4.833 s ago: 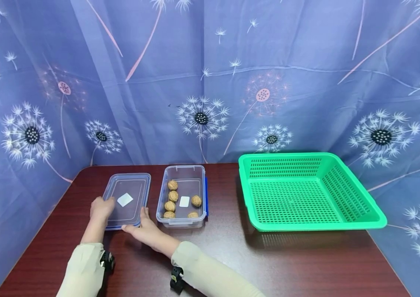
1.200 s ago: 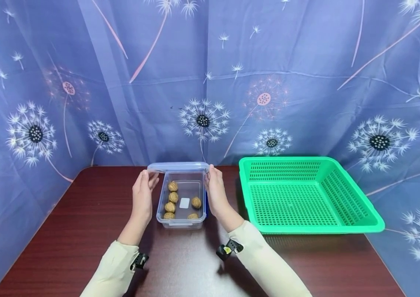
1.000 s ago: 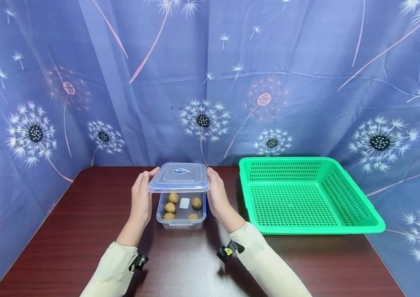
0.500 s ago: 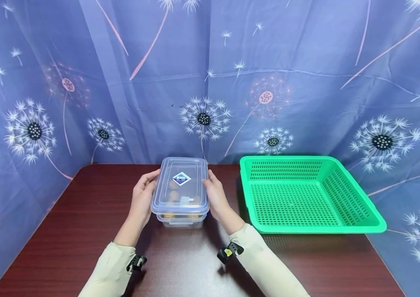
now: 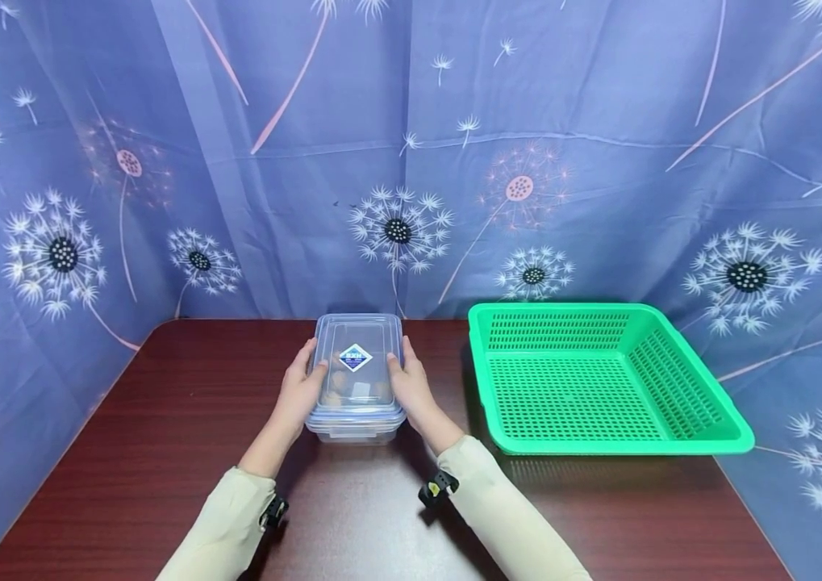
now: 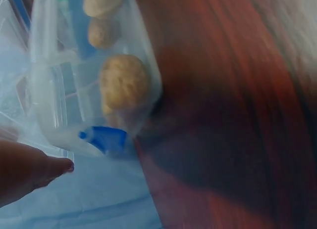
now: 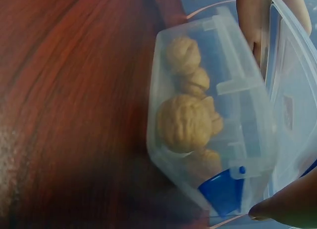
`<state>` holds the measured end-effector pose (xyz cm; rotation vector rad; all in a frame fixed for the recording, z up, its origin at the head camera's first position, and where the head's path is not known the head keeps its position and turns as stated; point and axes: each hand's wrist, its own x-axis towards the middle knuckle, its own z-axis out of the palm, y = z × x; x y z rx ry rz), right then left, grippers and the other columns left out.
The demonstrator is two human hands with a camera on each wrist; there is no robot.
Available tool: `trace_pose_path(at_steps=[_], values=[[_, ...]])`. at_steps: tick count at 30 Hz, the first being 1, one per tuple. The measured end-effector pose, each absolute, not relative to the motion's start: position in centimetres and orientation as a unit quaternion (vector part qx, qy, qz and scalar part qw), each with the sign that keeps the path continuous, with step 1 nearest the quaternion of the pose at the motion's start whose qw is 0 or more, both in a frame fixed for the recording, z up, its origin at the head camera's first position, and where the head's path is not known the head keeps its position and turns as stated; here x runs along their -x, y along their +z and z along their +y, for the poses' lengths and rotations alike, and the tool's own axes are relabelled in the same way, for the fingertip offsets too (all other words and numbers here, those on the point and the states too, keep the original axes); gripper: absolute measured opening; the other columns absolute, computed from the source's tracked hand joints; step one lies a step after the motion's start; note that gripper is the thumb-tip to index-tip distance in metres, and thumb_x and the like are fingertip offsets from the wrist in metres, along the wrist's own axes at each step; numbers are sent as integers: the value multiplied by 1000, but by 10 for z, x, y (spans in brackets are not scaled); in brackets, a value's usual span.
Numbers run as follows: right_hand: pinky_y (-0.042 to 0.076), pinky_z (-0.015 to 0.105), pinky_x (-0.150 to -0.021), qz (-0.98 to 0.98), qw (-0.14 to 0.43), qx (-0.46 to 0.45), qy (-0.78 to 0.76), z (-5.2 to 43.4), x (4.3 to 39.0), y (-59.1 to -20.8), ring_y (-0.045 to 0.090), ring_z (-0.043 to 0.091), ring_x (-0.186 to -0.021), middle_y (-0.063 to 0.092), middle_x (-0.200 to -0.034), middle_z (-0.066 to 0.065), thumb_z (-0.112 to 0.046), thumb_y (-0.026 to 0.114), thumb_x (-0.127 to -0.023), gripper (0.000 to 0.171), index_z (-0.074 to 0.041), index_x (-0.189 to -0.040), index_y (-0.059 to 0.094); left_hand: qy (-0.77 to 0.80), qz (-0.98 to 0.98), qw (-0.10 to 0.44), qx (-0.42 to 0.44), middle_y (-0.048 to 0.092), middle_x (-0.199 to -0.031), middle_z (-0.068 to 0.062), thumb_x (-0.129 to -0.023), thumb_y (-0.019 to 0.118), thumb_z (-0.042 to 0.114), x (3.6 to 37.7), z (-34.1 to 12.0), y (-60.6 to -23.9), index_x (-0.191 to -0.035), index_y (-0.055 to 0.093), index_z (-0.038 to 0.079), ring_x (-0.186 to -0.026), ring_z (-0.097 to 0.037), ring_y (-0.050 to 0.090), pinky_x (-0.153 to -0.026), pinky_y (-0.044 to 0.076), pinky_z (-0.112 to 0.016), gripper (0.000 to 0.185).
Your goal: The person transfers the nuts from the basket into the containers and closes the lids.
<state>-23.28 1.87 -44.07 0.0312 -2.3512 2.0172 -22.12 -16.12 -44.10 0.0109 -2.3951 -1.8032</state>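
Clear plastic lid (image 5: 356,359) sits on the container (image 5: 355,428), blurring the walnuts (image 7: 184,121) beneath; both wrist views are smeared and cut the box off. Left hand (image 5: 301,393) and right hand (image 5: 411,390) grip the lid's long sides, fingers curled over its edges. Container is at the middle of the dark red-brown surface (image 5: 164,452), green basket (image 5: 602,379) just right of it, near the right hand. Blue dandelion curtain (image 5: 411,145) closes the far side
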Motion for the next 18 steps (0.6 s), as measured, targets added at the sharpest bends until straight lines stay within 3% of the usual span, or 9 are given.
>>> trace_pose_path(at_steps=[9, 18], values=[[22, 45, -116, -779, 39, -10, 625, 13, 236, -451, 29, 36, -138, 30, -149, 28, -9, 45, -99, 56, 8, -148, 22, -543, -840, 8, 16, 14, -156, -25, -101, 39, 7, 231, -170, -458, -149, 18, -7, -143, -37, 12, -118, 11, -49, 55], [22, 47, -115, -779, 38, -6, 626, 12, 235, -458, 29, 39, -137, 31, -148, 30, -8, 45, -100, 56, 8, -148, 22, -550, -835, 6, 19, 12, -156, -26, -100, 39, 4, 234, -169, -463, -149, 17, -8, -144, -37, 10, -118, 9, -48, 55]])
